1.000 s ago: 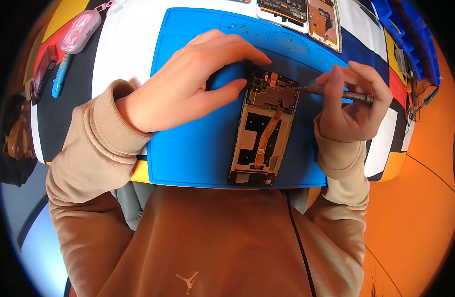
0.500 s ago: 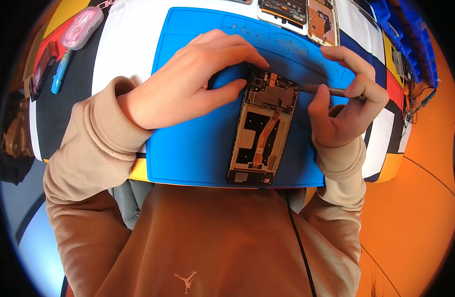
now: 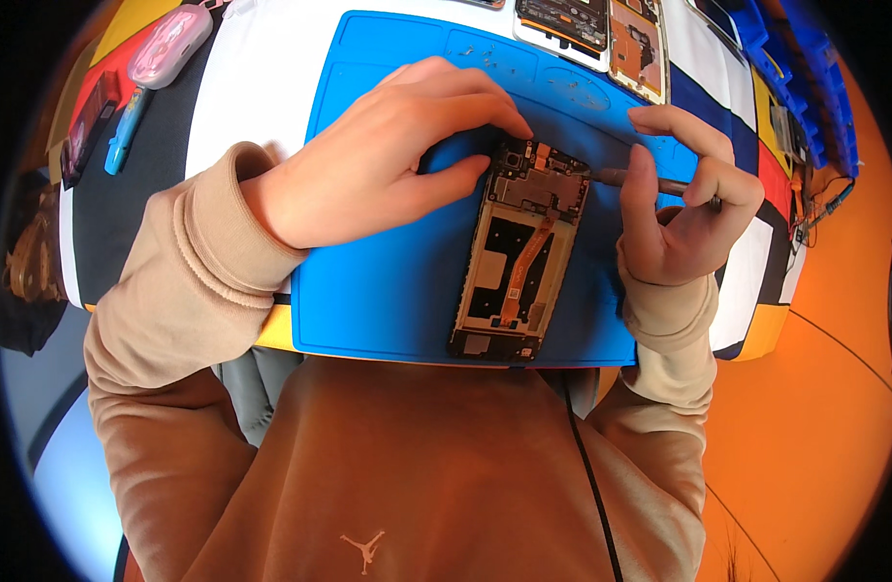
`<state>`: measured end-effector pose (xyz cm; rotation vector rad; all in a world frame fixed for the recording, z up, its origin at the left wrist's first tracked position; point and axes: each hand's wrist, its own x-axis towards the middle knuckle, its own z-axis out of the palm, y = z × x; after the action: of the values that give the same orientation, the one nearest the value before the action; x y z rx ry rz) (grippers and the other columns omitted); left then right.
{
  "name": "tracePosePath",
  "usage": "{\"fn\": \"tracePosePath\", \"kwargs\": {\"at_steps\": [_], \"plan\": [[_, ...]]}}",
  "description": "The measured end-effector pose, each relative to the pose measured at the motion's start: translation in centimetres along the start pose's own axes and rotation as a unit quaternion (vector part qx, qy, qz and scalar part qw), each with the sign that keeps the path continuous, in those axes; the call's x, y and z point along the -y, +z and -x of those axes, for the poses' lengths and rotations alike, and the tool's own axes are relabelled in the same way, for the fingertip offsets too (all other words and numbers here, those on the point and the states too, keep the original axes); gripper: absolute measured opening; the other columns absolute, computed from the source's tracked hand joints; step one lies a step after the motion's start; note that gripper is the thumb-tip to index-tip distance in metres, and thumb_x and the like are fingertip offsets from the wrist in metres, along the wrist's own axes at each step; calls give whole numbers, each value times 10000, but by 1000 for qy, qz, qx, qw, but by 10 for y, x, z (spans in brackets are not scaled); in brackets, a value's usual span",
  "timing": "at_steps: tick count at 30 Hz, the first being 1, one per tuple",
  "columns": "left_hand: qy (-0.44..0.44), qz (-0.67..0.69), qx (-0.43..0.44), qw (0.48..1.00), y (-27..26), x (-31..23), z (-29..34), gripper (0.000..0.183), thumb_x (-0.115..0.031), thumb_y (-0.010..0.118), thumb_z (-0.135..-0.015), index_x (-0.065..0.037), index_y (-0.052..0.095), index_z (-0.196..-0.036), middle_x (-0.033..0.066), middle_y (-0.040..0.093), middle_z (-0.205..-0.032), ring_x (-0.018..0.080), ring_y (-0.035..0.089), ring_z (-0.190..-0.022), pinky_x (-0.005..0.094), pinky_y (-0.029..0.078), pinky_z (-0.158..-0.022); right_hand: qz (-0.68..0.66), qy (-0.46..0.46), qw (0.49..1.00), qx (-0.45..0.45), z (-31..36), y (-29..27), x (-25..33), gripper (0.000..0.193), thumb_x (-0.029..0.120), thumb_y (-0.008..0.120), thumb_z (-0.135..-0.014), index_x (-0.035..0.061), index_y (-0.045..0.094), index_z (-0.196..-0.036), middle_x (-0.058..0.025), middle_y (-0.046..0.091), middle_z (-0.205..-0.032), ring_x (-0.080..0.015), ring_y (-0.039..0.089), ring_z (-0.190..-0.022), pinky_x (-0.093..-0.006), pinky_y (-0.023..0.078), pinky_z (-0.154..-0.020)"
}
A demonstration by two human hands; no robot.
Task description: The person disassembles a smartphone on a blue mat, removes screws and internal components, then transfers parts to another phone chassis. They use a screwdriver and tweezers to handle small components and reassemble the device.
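Observation:
An opened smartphone [image 3: 520, 257] lies on a blue work mat [image 3: 388, 301], its circuit board at the top and an orange flex cable running down its bare frame. My left hand [image 3: 419, 145] holds the phone's upper left corner, with the forefinger at the top edge and the thumb at the left side. Between the fingers of my right hand [image 3: 693, 209] is a slim screwdriver [image 3: 611, 177], held almost level. Its tip meets the board's upper right edge; whether it sits on a screw is too small to tell.
Tiny screws [image 3: 480, 58] are scattered at the mat's far side. Beyond it lie a white-edged phone part [image 3: 567, 29] and an orange-toned phone frame [image 3: 640, 53]. Blue bins [image 3: 805, 78] stand at far right. A pink case [image 3: 169, 48] and a blue pen-like tool [image 3: 126, 134] lie at left.
The phone and both hands appear slightly shifted right, as does the tabletop. My right thumb and forefinger have shifted a little on the screwdriver; its tip stays by the same edge.

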<state>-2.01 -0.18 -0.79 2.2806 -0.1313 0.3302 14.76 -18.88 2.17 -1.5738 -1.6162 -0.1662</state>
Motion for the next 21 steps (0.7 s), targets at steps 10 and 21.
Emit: {"fn": "tracePosePath", "kwargs": {"at_steps": [10, 21], "plan": [[11, -16, 0, 1000, 1, 1, 0, 323, 12, 614, -830, -52, 640, -1145, 96, 578, -1217, 286, 521, -1150, 383, 403, -1005, -19, 21, 1000, -11, 1, 1, -7, 395, -106, 645, -774, 73, 339, -946, -214, 636, -1060, -201, 601, -859, -283, 463, -810], [12, -15, -3, 1000, 2, 2, 1, 328, 18, 615, -824, -53, 642, -1143, 96, 580, -1210, 284, 522, -1151, 380, 405, -1005, -26, -6, 1000, 1, 0, 0, -12, 410, -121, 610, -755, 57, 348, -1015, -207, 606, -1075, -205, 578, -891, -302, 473, -839]]}}
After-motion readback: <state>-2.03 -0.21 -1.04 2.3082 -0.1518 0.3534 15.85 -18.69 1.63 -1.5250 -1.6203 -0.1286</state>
